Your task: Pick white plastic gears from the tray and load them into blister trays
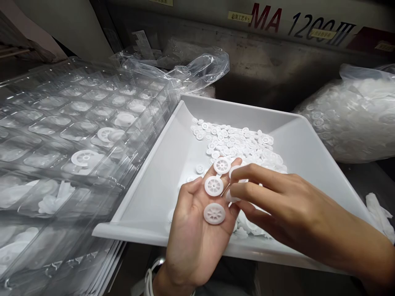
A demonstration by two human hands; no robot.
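Observation:
My left hand (194, 230) lies palm up over the white tray (148, 197) and holds several spoked white plastic wheels, including one (214, 186) at its centre and one (214, 213) near the palm. My right hand (277, 201) comes in from the right, its fingertips pinching a white plastic wheel (231, 197) held edge-on above my left palm. A heap of small white wheels (237, 144) lies in the tray just beyond my fingers. More white pieces sit under my right hand.
A stacked clear plastic compartment tray (77, 119) lies to the left, with white wheels (84, 158) in some pockets. Behind the white tray is a crumpled clear bag (182, 61). A bag of white parts (348, 119) lies at right, beneath a machine panel marked MA 1200 III (296, 24).

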